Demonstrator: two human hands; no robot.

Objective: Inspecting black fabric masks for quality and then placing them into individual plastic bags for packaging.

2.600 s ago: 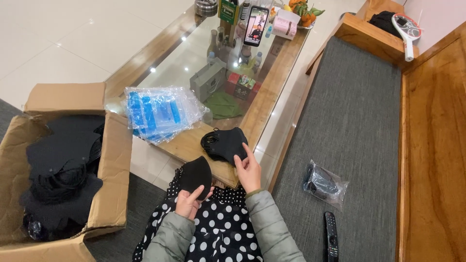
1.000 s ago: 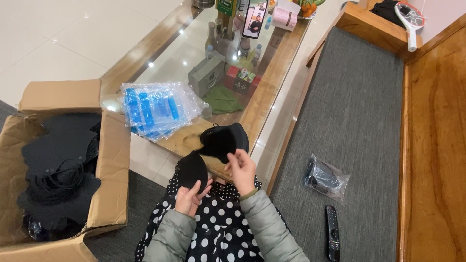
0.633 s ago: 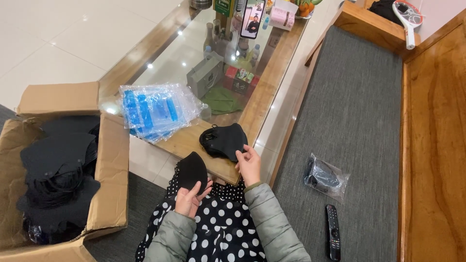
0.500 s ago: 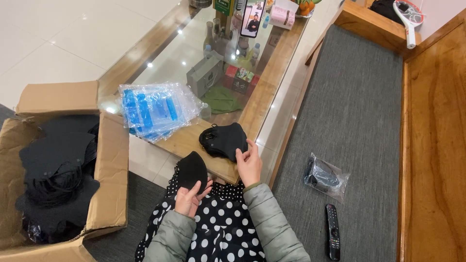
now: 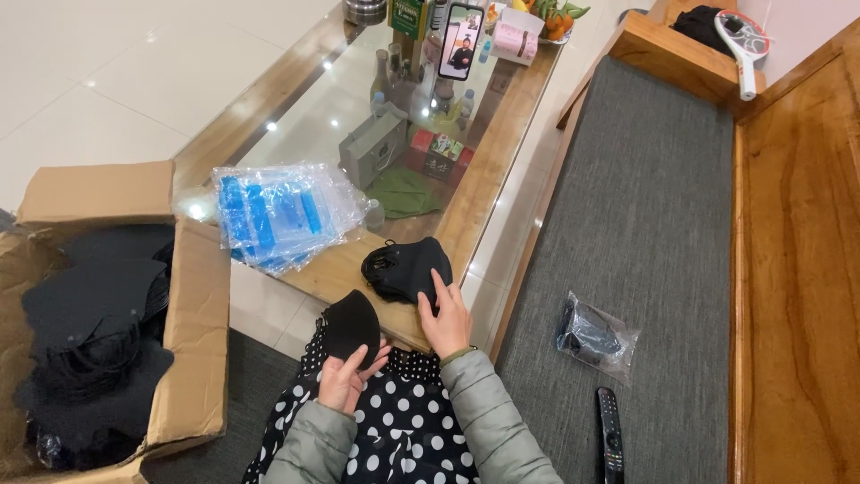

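The left hand (image 5: 345, 381) is still gripping one folded black mask (image 5: 351, 327) over the polka-dot lap, fingers curled around its lower edge. The right hand (image 5: 445, 315), which was lifting a mask a second ago, is now pressing spread fingers on one small stack of black masks (image 5: 405, 267) lying at the counter (image 5: 358, 269) edge. Beside it one bundle of clear blue-striped bags (image 5: 278, 213) is resting. Left, one cardboard box (image 5: 193, 332) is holding more black masks. One phone (image 5: 460, 40) is standing farthest

Grey-green puffer sleeves (image 5: 488, 421), black polka-dot skirt (image 5: 403, 430)
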